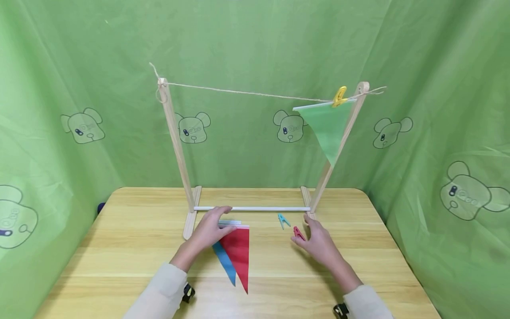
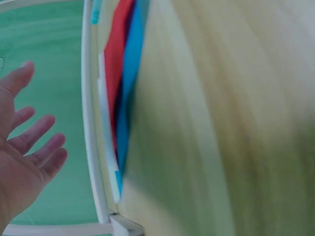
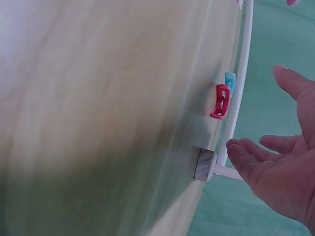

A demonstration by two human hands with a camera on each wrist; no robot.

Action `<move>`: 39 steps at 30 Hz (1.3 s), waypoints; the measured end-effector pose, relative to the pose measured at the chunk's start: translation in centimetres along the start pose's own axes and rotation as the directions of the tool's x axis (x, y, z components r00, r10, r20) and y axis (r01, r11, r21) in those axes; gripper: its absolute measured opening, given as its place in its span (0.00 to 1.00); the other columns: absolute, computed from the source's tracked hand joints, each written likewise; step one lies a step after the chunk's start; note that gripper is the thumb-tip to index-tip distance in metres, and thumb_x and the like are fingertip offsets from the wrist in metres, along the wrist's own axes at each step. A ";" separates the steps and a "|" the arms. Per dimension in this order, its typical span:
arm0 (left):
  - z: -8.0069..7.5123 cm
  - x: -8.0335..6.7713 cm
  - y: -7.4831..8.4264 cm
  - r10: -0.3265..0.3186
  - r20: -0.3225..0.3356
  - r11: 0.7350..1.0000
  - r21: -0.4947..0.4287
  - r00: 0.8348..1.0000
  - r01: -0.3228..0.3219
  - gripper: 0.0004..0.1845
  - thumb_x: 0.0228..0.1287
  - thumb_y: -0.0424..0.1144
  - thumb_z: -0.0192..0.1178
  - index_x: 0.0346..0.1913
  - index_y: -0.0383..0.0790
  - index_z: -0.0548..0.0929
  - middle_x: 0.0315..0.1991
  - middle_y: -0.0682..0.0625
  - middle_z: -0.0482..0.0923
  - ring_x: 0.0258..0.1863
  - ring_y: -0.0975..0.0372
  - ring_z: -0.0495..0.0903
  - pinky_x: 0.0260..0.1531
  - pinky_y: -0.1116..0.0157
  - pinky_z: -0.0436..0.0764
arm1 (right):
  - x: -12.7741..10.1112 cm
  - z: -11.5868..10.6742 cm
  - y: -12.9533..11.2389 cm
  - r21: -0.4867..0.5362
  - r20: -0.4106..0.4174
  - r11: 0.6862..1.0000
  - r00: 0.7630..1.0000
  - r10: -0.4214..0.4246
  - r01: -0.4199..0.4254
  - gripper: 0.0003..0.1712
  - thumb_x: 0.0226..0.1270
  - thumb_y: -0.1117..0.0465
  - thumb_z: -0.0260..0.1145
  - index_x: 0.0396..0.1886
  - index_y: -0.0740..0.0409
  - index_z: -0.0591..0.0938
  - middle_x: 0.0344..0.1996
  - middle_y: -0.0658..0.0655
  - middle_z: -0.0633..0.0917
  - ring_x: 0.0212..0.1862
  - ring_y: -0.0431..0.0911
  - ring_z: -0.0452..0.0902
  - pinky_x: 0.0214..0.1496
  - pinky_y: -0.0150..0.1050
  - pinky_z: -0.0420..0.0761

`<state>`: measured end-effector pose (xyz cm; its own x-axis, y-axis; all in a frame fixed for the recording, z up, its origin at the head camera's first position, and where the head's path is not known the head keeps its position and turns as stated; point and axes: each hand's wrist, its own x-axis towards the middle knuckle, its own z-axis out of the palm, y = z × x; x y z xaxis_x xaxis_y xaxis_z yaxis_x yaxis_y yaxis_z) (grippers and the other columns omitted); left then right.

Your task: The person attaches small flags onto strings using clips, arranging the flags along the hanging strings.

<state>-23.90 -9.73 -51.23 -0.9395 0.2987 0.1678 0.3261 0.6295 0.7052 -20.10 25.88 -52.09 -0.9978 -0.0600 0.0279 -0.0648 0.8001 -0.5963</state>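
Note:
A red pennant [image 1: 237, 257] overlaps a blue pennant [image 1: 226, 261] on the table. My left hand [image 1: 209, 228] hovers over their white-edged top; in the left wrist view its fingers are spread and apart from the cloth. To the right lie a red clothespin [image 1: 298, 233] and a light blue clothespin [image 1: 283, 220]. Above the red one is my right hand [image 1: 318, 241], fingers loosely bent and holding nothing in the right wrist view. A yellow clothespin [image 1: 339, 97] grips a green pennant [image 1: 328, 126] at the right end of the string [image 1: 239, 91].
Two wooden posts, a left post [image 1: 175, 146] and a right post [image 1: 324, 177], carry the string. Between their feet runs a white rod [image 1: 271, 208] low over the wooden table [image 1: 119, 248]. Green curtains [image 1: 247, 44] enclose the back and sides.

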 end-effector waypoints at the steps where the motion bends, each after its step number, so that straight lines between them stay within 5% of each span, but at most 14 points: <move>1: 0.1 0.0 -0.3 -0.007 0.007 1.000 0.004 1.000 0.007 0.33 0.64 0.45 0.74 0.69 0.39 0.77 0.62 0.44 0.80 0.64 0.49 0.77 0.64 0.50 0.79 | 0.0 0.1 0.0 -0.002 0.005 1.000 1.000 0.005 -0.005 0.53 0.66 0.48 0.75 0.78 0.72 0.59 0.72 0.77 0.68 0.73 0.72 0.63 0.73 0.66 0.66; 10: 0.9 0.1 -2.1 -0.041 0.041 0.998 0.052 0.998 0.039 0.28 0.63 0.39 0.74 0.64 0.35 0.81 0.61 0.42 0.82 0.62 0.47 0.78 0.64 0.49 0.79 | -0.1 0.8 0.2 -0.007 0.013 0.999 0.999 0.033 -0.033 0.51 0.63 0.50 0.77 0.74 0.75 0.65 0.64 0.76 0.75 0.66 0.70 0.72 0.68 0.63 0.75; 16: 1.1 0.1 -3.0 -0.026 0.017 0.994 0.105 1.000 0.025 0.23 0.62 0.38 0.75 0.59 0.34 0.84 0.57 0.42 0.84 0.59 0.46 0.77 0.62 0.50 0.79 | 0.1 1.4 0.6 -0.046 -0.010 0.998 0.999 0.032 -0.032 0.46 0.60 0.50 0.80 0.68 0.74 0.71 0.54 0.71 0.82 0.53 0.59 0.81 0.58 0.57 0.84; 24: 1.2 0.3 -3.5 -0.010 -0.007 0.990 0.139 1.000 0.011 0.18 0.61 0.35 0.75 0.53 0.34 0.86 0.52 0.42 0.86 0.54 0.47 0.78 0.59 0.51 0.79 | 0.3 1.6 0.6 -0.118 -0.017 0.993 1.000 0.015 -0.017 0.31 0.56 0.51 0.81 0.49 0.70 0.81 0.35 0.60 0.80 0.34 0.47 0.72 0.36 0.43 0.80; 31: 1.5 0.4 -3.9 0.020 -0.013 0.984 0.180 1.000 -0.017 0.17 0.59 0.32 0.75 0.51 0.34 0.86 0.49 0.42 0.86 0.52 0.48 0.79 0.57 0.50 0.80 | 0.3 1.6 0.8 -0.158 -0.013 0.987 1.000 0.001 -0.003 0.31 0.57 0.52 0.81 0.50 0.70 0.83 0.38 0.61 0.81 0.36 0.48 0.75 0.41 0.46 0.83; 39: 1.5 0.5 -3.9 -0.017 -0.009 0.982 0.190 1.000 0.018 0.18 0.58 0.31 0.76 0.52 0.35 0.86 0.49 0.42 0.84 0.54 0.47 0.78 0.58 0.50 0.80 | 0.4 1.7 0.9 -0.183 -0.020 0.983 0.999 -0.025 0.021 0.27 0.57 0.55 0.81 0.48 0.69 0.83 0.38 0.61 0.81 0.36 0.48 0.76 0.41 0.46 0.83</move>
<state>-25.46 -10.99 -54.93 -0.9458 0.2817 0.1618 0.3229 0.7598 0.5643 -20.53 25.55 -54.01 -0.9959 -0.0682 0.0587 -0.0871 0.8945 -0.4386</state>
